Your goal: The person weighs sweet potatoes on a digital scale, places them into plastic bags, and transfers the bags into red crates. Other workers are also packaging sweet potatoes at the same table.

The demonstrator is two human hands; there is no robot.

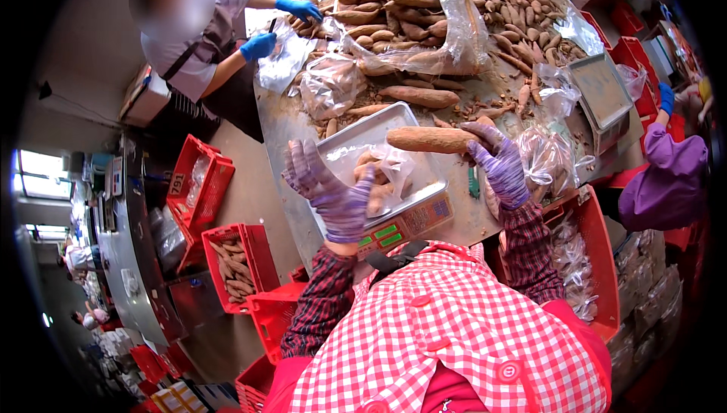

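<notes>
My right hand [501, 163], in a purple striped knit glove, grips one end of a long sweet potato [430, 139], which lies level above the right part of a metal scale tray. In a matching glove, my left hand [331, 194] is raised over the tray's left side with its fingers spread and nothing held. The tray [434, 187] sits on a digital scale [406, 228] with green displays. On it, partly behind my left hand, is a clear plastic bag [404, 170] with sweet potatoes inside. A green-handled tool [473, 182] lies on the table near my right hand.
Beyond the tray, sweet potatoes [392, 9] are heaped in a large plastic sack. Filled bags [539, 154] stand at the right, near a second scale [601, 92]. A co-worker in blue gloves [258, 47] stands across the table. Red crates [606, 276] flank me.
</notes>
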